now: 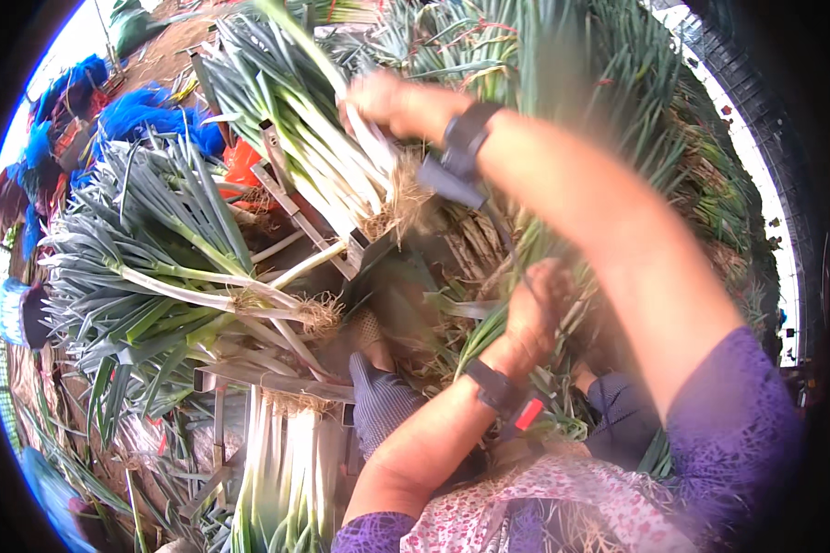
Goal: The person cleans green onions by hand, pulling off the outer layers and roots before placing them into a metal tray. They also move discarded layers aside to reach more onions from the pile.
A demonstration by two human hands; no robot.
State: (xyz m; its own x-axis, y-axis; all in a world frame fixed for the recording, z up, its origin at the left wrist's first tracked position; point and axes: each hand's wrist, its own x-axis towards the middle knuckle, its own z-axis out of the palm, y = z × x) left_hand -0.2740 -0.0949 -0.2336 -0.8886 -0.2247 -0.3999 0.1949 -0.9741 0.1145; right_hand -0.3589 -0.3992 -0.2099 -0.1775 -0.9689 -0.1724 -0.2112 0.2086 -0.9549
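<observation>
My right hand (378, 103), smeared by motion, reaches across to the far left and is closed on a long green onion (314, 51). The stalk lies over a bundle of green onions (332, 175) with white stems and shaggy roots, resting on a metal rack (300, 221). Nearer to me, at lower centre, my left hand (539, 300) is curled around some green onion stalks (489, 339); its fingertips are partly hidden. A second heap of green onions (148, 249) fans out on the left, roots toward the middle.
Many untrimmed green onions (461, 41) are piled at the back and right. Blue netting (152, 120) and a red plastic bag (242, 166) lie at far left. White-stemmed green onions (286, 470) hang below the rack's near bar (277, 380). My shoe (378, 396) is beside it.
</observation>
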